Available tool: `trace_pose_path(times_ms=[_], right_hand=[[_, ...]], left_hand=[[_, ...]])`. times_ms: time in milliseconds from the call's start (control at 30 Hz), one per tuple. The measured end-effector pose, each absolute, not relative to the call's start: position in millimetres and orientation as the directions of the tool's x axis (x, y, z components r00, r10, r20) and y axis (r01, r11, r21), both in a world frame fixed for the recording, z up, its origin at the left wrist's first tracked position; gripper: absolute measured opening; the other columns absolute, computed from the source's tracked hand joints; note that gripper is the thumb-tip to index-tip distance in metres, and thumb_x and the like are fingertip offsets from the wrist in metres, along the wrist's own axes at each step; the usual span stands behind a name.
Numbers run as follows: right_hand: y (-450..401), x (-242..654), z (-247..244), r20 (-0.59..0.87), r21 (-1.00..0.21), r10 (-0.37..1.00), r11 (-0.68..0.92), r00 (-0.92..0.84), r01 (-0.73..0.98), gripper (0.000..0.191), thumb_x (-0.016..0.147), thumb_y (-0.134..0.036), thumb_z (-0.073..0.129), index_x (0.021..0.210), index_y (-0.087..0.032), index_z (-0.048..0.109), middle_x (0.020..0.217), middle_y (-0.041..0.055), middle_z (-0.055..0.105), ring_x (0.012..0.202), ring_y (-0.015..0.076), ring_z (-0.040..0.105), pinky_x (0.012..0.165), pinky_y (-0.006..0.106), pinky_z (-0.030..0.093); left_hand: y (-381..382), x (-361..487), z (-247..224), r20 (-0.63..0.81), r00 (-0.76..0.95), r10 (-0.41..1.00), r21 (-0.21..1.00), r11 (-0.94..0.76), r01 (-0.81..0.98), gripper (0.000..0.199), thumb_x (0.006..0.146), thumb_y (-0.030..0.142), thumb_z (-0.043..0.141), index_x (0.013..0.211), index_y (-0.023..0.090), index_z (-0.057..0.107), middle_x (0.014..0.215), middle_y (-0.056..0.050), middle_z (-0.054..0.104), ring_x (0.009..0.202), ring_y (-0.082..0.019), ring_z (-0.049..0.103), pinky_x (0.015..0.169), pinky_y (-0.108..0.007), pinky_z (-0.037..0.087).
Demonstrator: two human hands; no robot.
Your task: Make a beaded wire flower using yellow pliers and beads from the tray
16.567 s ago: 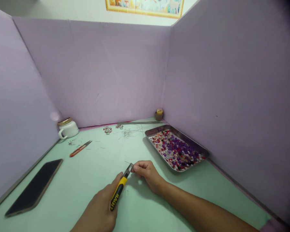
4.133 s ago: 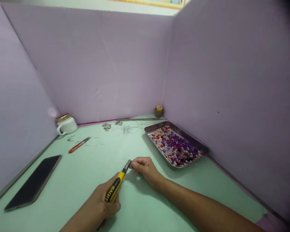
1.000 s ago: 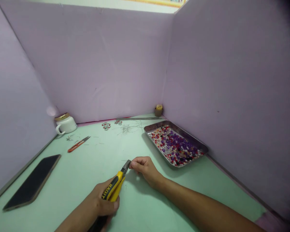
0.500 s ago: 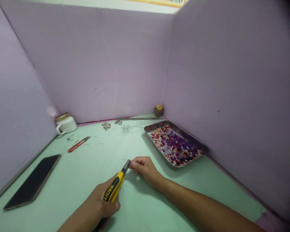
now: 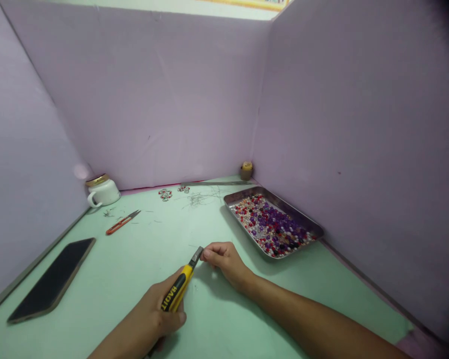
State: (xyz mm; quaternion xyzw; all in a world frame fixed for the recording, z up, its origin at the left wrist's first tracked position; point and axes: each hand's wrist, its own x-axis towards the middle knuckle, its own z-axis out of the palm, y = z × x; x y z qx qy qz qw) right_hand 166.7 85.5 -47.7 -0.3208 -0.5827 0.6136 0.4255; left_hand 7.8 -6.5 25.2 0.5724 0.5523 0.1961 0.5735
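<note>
My left hand (image 5: 155,314) is closed around the yellow-and-black handles of a pair of pliers (image 5: 180,287), whose metal jaws point up and away from me. Just right of the jaw tips, my right hand (image 5: 224,259) pinches with thumb and fingertips. A thin wire (image 5: 193,245) pokes out on the left side of the jaws; the fingers hide the rest of it. Whether the jaws are clamped on the wire is too small to make out.
A metal tray (image 5: 247,238) of mixed beads stands at right. Behind lie loose wires (image 5: 196,199), beaded rings (image 5: 165,194) and a bundle of rods (image 5: 217,183). Orange thread snips (image 5: 122,222), a phone (image 5: 54,280) and a white mug (image 5: 104,192) are at left. Lilac walls enclose the table.
Both hands and the pliers stay almost exactly where they were. The whole view has shifted very slightly.
</note>
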Motion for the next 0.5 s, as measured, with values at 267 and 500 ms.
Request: trace_pose_path(times_ms=[267, 500], right_hand=[[86.1, 166.6, -48.0, 0.099, -0.989, 0.896, 0.042, -0.432, -0.14, 0.026, 0.069, -0.036, 0.057, 0.063, -0.011, 0.062, 0.046, -0.0036, 0.041, 0.046, 0.0077, 0.031, 0.047, 0.022, 0.023], [87.0, 166.3, -50.8, 0.116, -0.986, 0.893, 0.053, -0.434, -0.156, 0.025, 0.069, -0.035, 0.056, 0.064, -0.011, 0.063, 0.047, -0.003, 0.042, 0.047, 0.0081, 0.032, 0.047, 0.022, 0.023]], left_hand=[[-4.1, 5.0, 17.3, -0.427, 0.294, 0.855, 0.889, 0.337, 0.309, 0.026, 0.062, 0.012, 0.048, 0.087, 0.019, 0.044, 0.057, 0.007, 0.044, 0.035, -0.005, 0.034, 0.032, -0.017, 0.03], [-5.5, 12.2, 26.4, -0.352, 0.241, 0.905, 0.826, 0.179, 0.535, 0.032, 0.063, 0.012, 0.045, 0.093, 0.019, 0.052, 0.061, 0.006, 0.047, 0.053, -0.01, 0.047, 0.051, -0.02, 0.043]])
